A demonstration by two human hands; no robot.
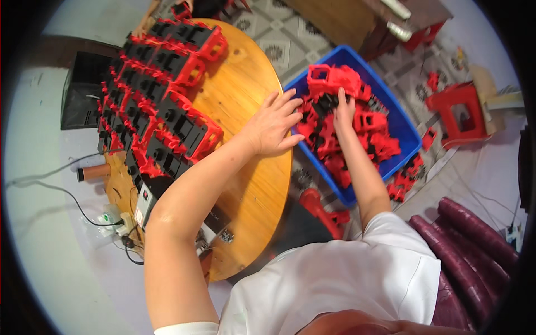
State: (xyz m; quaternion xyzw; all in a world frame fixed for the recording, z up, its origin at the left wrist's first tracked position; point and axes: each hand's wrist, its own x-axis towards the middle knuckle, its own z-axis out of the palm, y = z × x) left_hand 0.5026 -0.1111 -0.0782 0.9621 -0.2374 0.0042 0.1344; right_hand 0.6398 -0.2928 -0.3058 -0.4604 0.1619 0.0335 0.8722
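Note:
My left hand (274, 124) lies with fingers spread at the right edge of the round wooden table (254, 184), its fingertips close to the blue bin's rim. My right hand (344, 113) reaches into the blue plastic bin (403, 120), which is heaped with red and black plastic parts. Its fingers close on a red plastic part (334, 78) with cut-out openings; some fingers are hidden behind it. More red parts (385, 146) lie under and beside my right hand. Rows of red and black plastic assemblies (192, 125) cover the left side of the table.
Another person's hand (146, 25) shows at the table's far left. A red plastic stool (460, 114) and loose red parts (406, 178) sit on the floor to the right. Maroon rolls (474, 234) lie near at right. Cables run along the left wall.

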